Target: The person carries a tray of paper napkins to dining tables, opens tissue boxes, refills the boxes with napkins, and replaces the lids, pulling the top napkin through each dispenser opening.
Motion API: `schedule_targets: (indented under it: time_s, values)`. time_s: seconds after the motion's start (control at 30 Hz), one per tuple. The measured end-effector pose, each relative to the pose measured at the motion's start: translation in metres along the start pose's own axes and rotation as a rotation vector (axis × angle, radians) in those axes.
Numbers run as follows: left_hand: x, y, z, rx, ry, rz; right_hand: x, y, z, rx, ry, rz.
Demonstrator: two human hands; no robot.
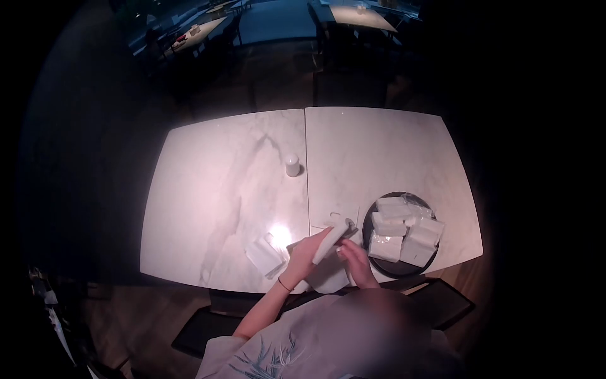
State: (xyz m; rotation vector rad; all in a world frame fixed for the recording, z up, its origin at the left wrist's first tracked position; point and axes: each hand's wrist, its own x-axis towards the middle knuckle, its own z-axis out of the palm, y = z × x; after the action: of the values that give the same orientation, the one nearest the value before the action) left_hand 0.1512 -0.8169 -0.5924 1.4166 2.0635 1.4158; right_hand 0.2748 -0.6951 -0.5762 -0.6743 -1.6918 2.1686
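Observation:
A thick white rectangular block that looks like a stack of paper napkins (331,245) stands tilted over the near edge of the table. My left hand (305,258), with a thin dark band at the wrist, is closed around its left side. On the other side, my right hand (357,260) has its fingers bent against the block; the exact contact is partly hidden. Under both hands lies a flat white piece (329,278) at the table edge. Left of my hands is another white napkin-like stack (265,256).
A round black tray (399,268) on the right holds several white packs (386,247), some in clear plastic. A small white cylinder (292,165) stands near the seam of the marble table (208,170). Dark chairs (442,304) line the near edge.

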Motion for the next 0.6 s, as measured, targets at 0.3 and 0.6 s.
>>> schedule_targets:
  time_s: [0.3,0.6]
  values:
    - [-0.011,-0.038,-0.026,-0.843,0.214,-0.514,0.009,0.114,-0.064,-0.127,0.260,0.462]
    - [-0.008,-0.093,-0.020,-0.237,-0.070,-0.468,-0.001,0.148,-0.048,0.341,-0.095,0.627]
